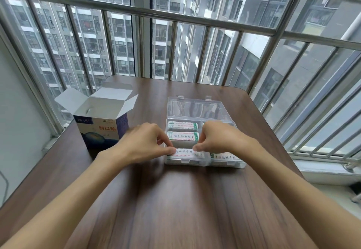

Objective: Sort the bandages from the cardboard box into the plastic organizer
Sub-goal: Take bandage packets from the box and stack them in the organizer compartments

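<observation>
Both our hands made one grip on a single stack of bandages (pixel 189 153): the left hand (pixel 145 141) pinched its left end with thumb and forefinger, and the right hand (pixel 220 138) pinched its right end in the same way. We held this stack over the nearest left compartment of the plastic organizer (pixel 205 163); whether it already rested on the bottom, we could not tell.

Just beyond the grip, two other stacks (pixel 182 130) lay in the compartments behind, and just to the right of the grip one more stack (pixel 224 156) lay in the near right compartment. The clear lid (pixel 195 108) stood open on the far side. Well to the left of the grip, the cardboard box (pixel 101 125) stood on the counter (pixel 175 209) with its flaps open; its inside was not visible to us.

We judged that the step in hand was the placing of this stack. The next move would ask us to press it flat, to loosen both pinches, and then to reach left to the box for more.
</observation>
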`<state>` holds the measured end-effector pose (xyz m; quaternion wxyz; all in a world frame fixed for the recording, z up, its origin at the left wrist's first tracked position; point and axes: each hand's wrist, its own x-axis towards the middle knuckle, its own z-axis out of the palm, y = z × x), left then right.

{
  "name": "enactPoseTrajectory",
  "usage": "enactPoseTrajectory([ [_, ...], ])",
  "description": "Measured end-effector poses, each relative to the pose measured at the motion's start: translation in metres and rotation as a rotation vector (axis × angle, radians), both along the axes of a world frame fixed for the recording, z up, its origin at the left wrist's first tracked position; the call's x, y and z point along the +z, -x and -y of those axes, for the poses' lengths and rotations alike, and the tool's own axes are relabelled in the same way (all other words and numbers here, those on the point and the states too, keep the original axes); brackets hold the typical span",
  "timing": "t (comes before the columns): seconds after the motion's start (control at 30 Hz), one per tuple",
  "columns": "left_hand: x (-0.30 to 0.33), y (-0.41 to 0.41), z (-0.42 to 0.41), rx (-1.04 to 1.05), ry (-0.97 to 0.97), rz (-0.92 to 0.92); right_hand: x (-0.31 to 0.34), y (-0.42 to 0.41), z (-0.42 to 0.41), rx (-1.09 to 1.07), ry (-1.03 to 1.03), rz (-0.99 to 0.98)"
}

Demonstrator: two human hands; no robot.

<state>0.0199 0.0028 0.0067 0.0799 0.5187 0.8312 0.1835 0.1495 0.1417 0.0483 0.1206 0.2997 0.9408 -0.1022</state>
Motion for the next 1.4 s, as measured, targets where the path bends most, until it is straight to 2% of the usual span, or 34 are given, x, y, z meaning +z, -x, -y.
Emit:
enactPoseTrajectory([
  [0.2, 0.001, 0.000, 0.000, 0.012, -0.008, -0.010, 0.004, 0.001, 0.004, 0.066, -0.132, 0.076],
  [0.3, 0.000, 0.000, 0.001, 0.018, -0.013, -0.010, 0.000, 0.004, 0.004, 0.048, -0.012, 0.109],
  [0.4, -0.001, 0.000, 0.002, 0.008, -0.006, -0.008, 0.006, -0.001, -0.002, -0.010, 0.078, 0.060],
  [0.6, -0.001, 0.001, 0.001, 0.007, 0.006, -0.009, 0.005, 0.002, 0.008, 0.041, -0.036, 0.112],
  [0.77, 0.000, 0.001, 0.000, -0.007, 0.029, -0.010, 0.008, 0.001, 0.004, 0.011, 0.091, 0.069],
  [0.93, -0.001, 0.001, -0.002, -0.022, 0.031, 0.012, 0.021, -0.006, -0.003, 0.017, 0.094, 0.050],
  [1.17, 0.003, 0.002, -0.007, -0.057, 0.077, 0.033, 0.016, 0.014, 0.006, 0.021, 0.038, 0.241],
  [1.4, 0.004, 0.002, -0.009, -0.078, 0.091, 0.040, 0.020, 0.018, 0.010, 0.008, 0.137, 0.382],
])
